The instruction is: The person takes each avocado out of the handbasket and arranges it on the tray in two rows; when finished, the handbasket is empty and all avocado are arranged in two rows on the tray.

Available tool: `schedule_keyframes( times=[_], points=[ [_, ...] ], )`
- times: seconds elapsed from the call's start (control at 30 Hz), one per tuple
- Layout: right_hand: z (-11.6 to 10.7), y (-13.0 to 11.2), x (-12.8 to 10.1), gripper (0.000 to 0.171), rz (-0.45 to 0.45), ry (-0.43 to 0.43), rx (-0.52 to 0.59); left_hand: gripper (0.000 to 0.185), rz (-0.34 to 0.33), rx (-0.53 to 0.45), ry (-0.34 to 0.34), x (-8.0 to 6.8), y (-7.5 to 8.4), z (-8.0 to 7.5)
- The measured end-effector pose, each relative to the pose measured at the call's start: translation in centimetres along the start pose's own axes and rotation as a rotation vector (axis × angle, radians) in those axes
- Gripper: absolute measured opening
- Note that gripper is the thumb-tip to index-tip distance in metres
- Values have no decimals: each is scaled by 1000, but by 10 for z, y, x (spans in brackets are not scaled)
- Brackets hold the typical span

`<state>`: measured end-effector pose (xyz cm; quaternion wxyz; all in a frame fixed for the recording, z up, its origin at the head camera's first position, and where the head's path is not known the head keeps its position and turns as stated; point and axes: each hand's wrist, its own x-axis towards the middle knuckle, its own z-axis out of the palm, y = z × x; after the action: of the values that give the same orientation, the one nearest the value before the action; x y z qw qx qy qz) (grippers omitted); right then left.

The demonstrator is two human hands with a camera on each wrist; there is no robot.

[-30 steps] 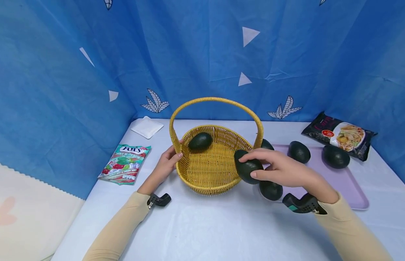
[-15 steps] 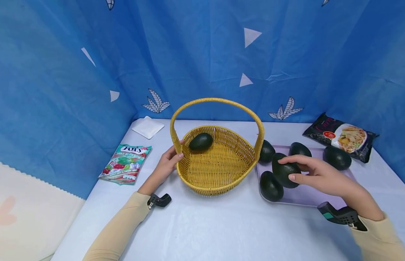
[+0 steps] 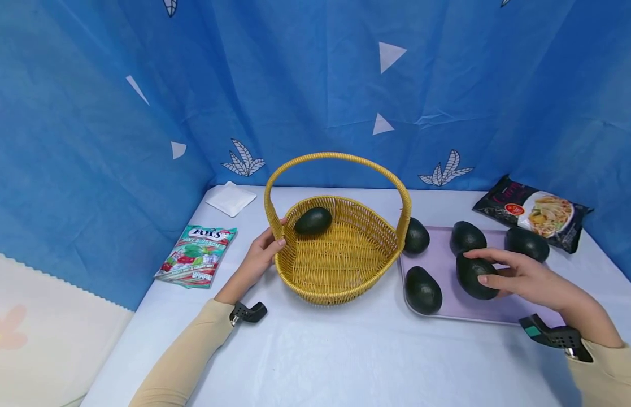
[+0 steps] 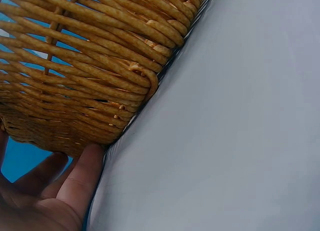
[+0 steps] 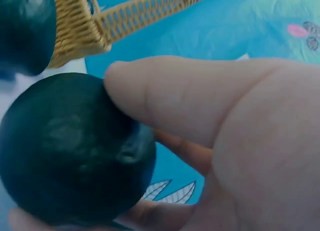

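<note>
A yellow wicker basket point(image 3: 340, 294) with a tall arched handle stands mid-table, one dark green avocado point(image 3: 313, 221) inside at its left. My left hand point(image 3: 259, 254) holds the basket's left side near the handle's foot; from the left wrist, its fingers point(image 4: 82, 178) show against the lower weave. Over the lilac tray point(image 3: 449, 305), my right hand point(image 3: 523, 277) grips another avocado point(image 3: 475, 277) between thumb and fingers. In the right wrist view, the thumb point(image 5: 165, 93) presses on the round avocado point(image 5: 75, 146). Whether this avocado touches the tray I cannot tell.
Several more avocados lie on the tray, among them a front-left avocado point(image 3: 423, 290) and a back-right avocado point(image 3: 526, 245). A black noodle packet point(image 3: 534, 212) lies behind it. To the left are a candy bag point(image 3: 197, 255) and a white packet point(image 3: 230, 198). Blue curtain point(image 3: 315, 85) hangs behind.
My right hand has carried its avocado from the basket's right rim rightward, to over the tray. The left hand and basket have stayed in place.
</note>
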<state>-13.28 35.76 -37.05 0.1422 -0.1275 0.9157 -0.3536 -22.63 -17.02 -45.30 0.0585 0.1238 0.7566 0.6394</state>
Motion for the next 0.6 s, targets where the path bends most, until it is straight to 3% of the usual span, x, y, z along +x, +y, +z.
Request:
schedule_keyframes(
  times=[0.23,0.6],
  points=[
    [2,12,3,53,77,-128,54,57,10,5,-1,-1,0,0],
    [-4,19,2,52,132,-182,48,57,40,7,2,-1,2,-1]
  ],
)
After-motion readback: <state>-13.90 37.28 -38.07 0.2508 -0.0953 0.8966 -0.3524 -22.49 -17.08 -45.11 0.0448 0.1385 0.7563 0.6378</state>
